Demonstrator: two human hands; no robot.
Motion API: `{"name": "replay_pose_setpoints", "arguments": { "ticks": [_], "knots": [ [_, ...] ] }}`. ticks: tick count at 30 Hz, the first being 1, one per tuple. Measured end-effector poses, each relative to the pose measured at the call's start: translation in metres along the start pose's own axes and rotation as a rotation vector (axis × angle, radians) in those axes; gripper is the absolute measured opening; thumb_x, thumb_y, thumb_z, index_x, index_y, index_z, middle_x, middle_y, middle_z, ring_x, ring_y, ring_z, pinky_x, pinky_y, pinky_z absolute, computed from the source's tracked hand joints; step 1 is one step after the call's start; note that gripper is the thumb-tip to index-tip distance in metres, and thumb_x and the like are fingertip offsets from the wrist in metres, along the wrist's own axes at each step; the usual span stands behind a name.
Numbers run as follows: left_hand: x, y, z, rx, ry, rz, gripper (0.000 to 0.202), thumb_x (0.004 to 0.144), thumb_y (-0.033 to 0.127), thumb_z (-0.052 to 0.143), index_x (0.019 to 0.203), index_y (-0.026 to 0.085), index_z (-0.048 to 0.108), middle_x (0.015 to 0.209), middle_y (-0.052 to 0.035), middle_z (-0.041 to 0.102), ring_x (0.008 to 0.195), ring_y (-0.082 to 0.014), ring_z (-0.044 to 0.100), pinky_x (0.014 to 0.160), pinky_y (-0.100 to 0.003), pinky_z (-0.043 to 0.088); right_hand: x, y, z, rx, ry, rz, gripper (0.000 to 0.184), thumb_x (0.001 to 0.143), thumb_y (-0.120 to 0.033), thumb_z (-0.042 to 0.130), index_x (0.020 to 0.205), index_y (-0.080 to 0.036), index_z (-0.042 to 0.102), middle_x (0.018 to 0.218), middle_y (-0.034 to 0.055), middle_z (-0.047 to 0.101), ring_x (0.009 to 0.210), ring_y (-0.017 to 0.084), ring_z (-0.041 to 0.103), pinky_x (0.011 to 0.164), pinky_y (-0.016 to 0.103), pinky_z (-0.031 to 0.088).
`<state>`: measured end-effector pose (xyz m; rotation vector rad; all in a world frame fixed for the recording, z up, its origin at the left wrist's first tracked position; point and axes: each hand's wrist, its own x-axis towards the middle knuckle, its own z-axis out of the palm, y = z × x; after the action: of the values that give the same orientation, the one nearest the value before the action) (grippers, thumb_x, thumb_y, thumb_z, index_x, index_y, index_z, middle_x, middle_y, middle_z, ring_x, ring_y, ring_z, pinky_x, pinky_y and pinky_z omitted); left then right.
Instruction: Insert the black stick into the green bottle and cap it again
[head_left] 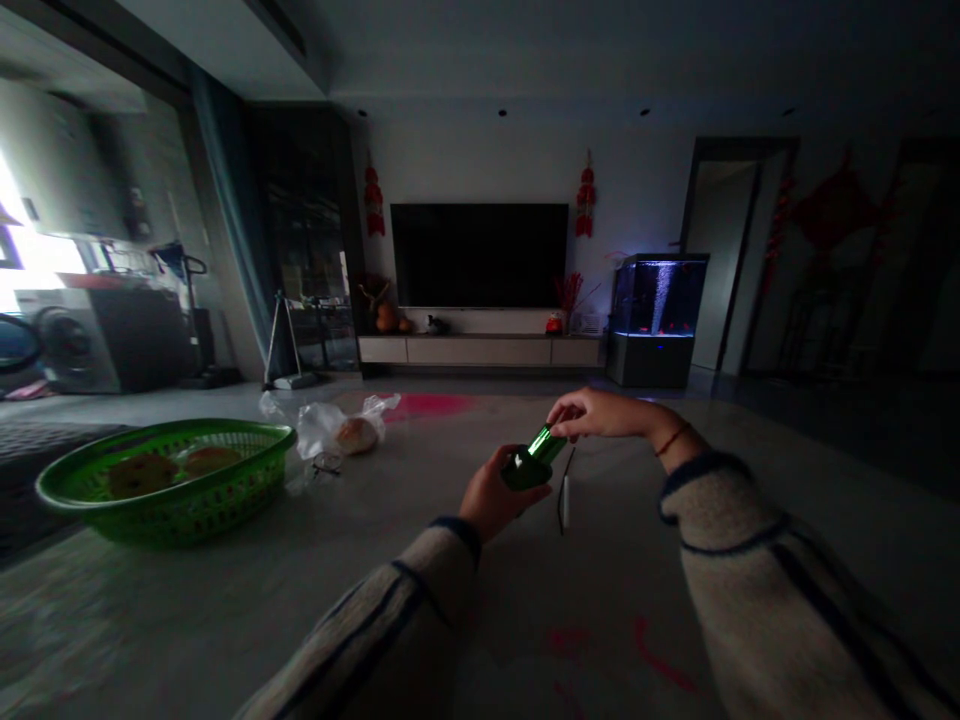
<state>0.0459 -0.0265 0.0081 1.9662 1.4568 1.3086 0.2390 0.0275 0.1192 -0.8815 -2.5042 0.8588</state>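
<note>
My left hand point(489, 495) is wrapped round the dark, wide body of a small green bottle point(529, 466), tilted with its top toward the upper right. The fingers of my right hand point(600, 413) are pinched at the upper end of its shiny green cap point(543, 440). Cap and body look joined; dim light hides whether there is a gap. Just beyond and below the bottle, a thin dark cord or stick and a slim white object point(566, 502) lie on the table point(495, 600).
At the left stands a green plastic basket point(195, 505) with round, bread-like items inside. Beside it, a bread roll point(356, 435) lies by a clear plastic bag point(318, 425), with glasses point(326, 465) in front. Pink-red marks point(664, 660) show near the table's front.
</note>
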Motion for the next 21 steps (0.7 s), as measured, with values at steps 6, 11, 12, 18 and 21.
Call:
{"name": "replay_pose_setpoints", "arguments": {
  "ticks": [6,11,12,18,21],
  "knots": [
    [0.001,-0.0025,0.0005,-0.003,-0.001,-0.003,0.064,0.054,0.046,0.072,0.108,0.021,0.049,0.093,-0.0048,0.063,0.078,-0.0164,0.058,0.067,-0.027,0.046,-0.0007,0.0002,0.0002,-0.009,0.01,-0.037,0.036,0.068,-0.033,0.064,0.097,-0.011,0.059,0.084,0.0075,0.064,0.074,0.015,0.059,0.067,0.028,0.046],
    [-0.0003,0.0017,-0.001,0.015,0.004,-0.017,0.064,0.054,0.044,0.073,0.108,0.02,0.049,0.091,-0.0039,0.063,0.078,-0.0163,0.058,0.067,-0.027,0.045,-0.0037,-0.0047,0.0006,-0.026,-0.008,-0.095,0.036,0.067,-0.025,0.065,0.1,-0.012,0.057,0.096,0.0085,0.063,0.081,0.015,0.059,0.074,0.029,0.047],
    [-0.0006,0.0023,-0.0014,0.012,0.005,-0.014,0.064,0.054,0.043,0.073,0.108,0.02,0.049,0.091,-0.0036,0.063,0.078,-0.0162,0.058,0.067,-0.027,0.045,-0.0042,-0.0059,0.0006,-0.028,-0.014,-0.103,0.036,0.067,-0.024,0.065,0.1,-0.012,0.057,0.096,0.0085,0.063,0.081,0.015,0.06,0.075,0.029,0.047],
    [-0.0002,0.0007,-0.0021,0.033,0.009,-0.019,0.063,0.054,0.044,0.072,0.108,0.021,0.049,0.091,-0.0031,0.063,0.078,-0.0167,0.058,0.067,-0.028,0.045,-0.005,-0.0087,0.0005,-0.028,-0.031,-0.124,0.035,0.067,-0.02,0.064,0.1,-0.011,0.057,0.098,0.0087,0.063,0.084,0.015,0.06,0.078,0.03,0.048],
    [0.0006,-0.0021,-0.001,0.019,0.017,-0.009,0.064,0.054,0.045,0.072,0.108,0.022,0.049,0.091,-0.0038,0.063,0.079,-0.0173,0.059,0.068,-0.029,0.045,-0.0041,-0.0079,0.0009,-0.028,-0.019,-0.13,0.035,0.067,-0.022,0.065,0.1,-0.012,0.057,0.098,0.0089,0.063,0.085,0.016,0.06,0.078,0.03,0.048]
  ]
}}
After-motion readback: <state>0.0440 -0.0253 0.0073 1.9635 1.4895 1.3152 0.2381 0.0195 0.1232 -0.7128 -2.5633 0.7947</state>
